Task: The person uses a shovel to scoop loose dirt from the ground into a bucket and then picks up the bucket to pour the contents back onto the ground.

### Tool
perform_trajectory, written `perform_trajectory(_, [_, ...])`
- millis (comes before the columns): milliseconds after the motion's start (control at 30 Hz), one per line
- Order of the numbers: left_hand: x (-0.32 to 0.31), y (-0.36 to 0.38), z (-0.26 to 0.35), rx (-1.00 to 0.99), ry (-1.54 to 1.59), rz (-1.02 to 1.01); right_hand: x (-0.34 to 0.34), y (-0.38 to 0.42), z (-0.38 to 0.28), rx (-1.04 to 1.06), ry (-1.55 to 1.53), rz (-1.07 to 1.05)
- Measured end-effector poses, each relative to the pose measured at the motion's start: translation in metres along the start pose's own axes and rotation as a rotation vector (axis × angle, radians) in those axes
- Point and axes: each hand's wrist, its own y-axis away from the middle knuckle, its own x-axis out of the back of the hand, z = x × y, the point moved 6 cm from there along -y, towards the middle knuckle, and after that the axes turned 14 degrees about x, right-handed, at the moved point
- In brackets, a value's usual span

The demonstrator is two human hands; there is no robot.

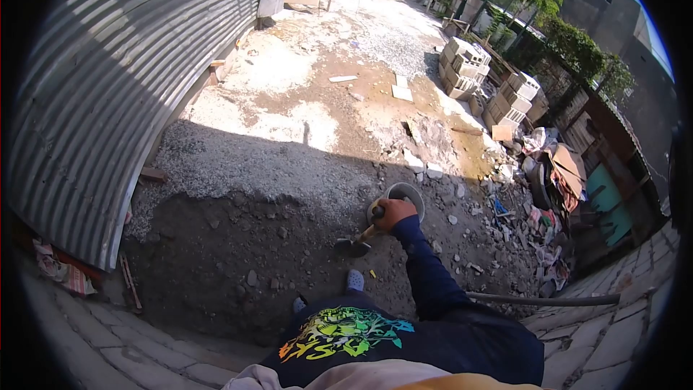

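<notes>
My right hand (395,214) is closed around the dark grip of a short wooden-handled shovel (369,234). The shovel slants down, its metal blade low over the dark soil (231,253) in front of my feet. Just beyond the hand, a pale round bucket (421,201) stands on the ground, and the hand overlaps its near side in this view. A long dark sleeve covers the right arm. My left hand is out of the picture.
Grey gravel (267,162) lies past the soil. Corrugated metal sheeting (137,65) rises at left. Hollow concrete blocks (462,68) are stacked at right, above rubble and a rubbish heap (548,188). A dark pipe (548,300) lies near the block wall (606,332).
</notes>
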Motion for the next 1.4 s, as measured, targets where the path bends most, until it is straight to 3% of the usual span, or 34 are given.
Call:
perform_trajectory(300, [-0.003, 0.001, -0.001, -0.001, -0.007, -0.003, 0.007, 0.007, -0.001, -0.002, -0.019, -0.03])
perform_trajectory(733, [-0.022, 0.003, 0.016, -0.019, -0.025, -0.001, 0.013, 0.02, 0.081, -0.094, -0.025, 0.065])
perform_trajectory(967, [-0.034, 0.003, 0.072, -0.108, -0.033, 0.073, 0.031, 0.009, 0.101, -0.131, -0.054, 0.016])
perform_trajectory(1033, [-0.019, -0.009, 0.117, -0.149, 0.133, 0.153, 0.019, -0.01, 0.124, -0.11, -0.045, 0.04])
perform_trajectory(1133, [0.016, 0.021, 0.165, -0.142, 0.741, 0.161, 0.016, -0.034, 0.141, -0.083, -0.062, 0.047])
perform_trajectory(1267, [0.03, 0.065, 0.206, -0.297, 0.545, 0.318, 0.021, -0.057, 0.158, -0.081, -0.05, 0.042])
perform_trajectory(1300, [0.026, 0.051, 0.193, -0.384, 0.446, 0.313, 0.022, -0.06, 0.158, -0.064, -0.032, 0.045])
perform_trajectory(1367, [0.013, 0.058, 0.172, -0.382, 0.171, 0.402, 0.029, -0.064, 0.157, -0.054, -0.03, 0.039])
perform_trajectory(1400, [0.004, 0.068, 0.16, -0.314, 0.178, 0.369, 0.032, -0.066, 0.155, -0.058, -0.051, 0.03])
